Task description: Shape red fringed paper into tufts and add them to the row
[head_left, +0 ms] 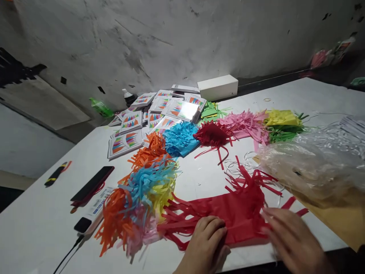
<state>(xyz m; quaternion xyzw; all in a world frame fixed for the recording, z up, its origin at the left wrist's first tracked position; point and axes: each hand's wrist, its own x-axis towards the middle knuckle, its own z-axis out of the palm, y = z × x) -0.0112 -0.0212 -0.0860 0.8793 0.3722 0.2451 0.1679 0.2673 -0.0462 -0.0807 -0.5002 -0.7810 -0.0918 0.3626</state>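
Head view: your left hand (207, 243) is flat on the red fringe (236, 213), fingers (212, 226) together and curled slightly, pressing the near left part of the sheet onto the tabletop (199, 179). Your right hand (293, 238) is on the sheet's right end, fingers (275, 217) spread and laid flat, a bit blurred, gripping nothing that I can make out. So the red fringe lies spread under both your hands at the near edge of the tabletop, its cut strips fanning out beyond and to the left of your fingers.

Just left of your left hand there's a heap of fringes (139, 201), orange, blue, yellow and pink, touching the red strips. Beyond your fingers runs a row of bundles: an orange one (151, 150), a blue one (180, 139), a dark red one (212, 135), a pink one (245, 125), then yellow (281, 118) over green. Right of your right hand, close by, sits a crumpled clear bag (313, 163) on brown paper (339, 220). Far beyond, by the wall, printed packets (159, 114) lie fanned out, with a white box (218, 86) past them. Well left of your left hand lie a dark phone (92, 183) and a black marker (55, 174).
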